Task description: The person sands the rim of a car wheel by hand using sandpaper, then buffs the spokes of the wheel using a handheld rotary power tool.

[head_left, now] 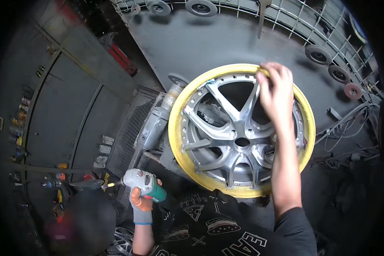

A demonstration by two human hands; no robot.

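A silver alloy wheel point(239, 121) with a yellow-covered outer rim point(177, 147) lies in front of me, its spokes facing up. My right hand point(278, 83), bare, is at the far right part of this rim, with thumb and fingers curled over the edge. In my left hand point(141, 200), which wears a grey and orange glove, is a handheld power tool point(146, 183) with a grey head and green body. A thin shaft with a pale yellow tip point(111, 184) sticks out leftward from it, apart from the wheel.
A bench grinder point(152, 126) stands left of the wheel. Several abrasive discs point(318, 54) hang on a wire rack point(294, 25) behind. Cables point(350, 123) loop at right. Cans point(104, 149) and bottles line the left side. Another wheel point(123, 241) lies low at left.
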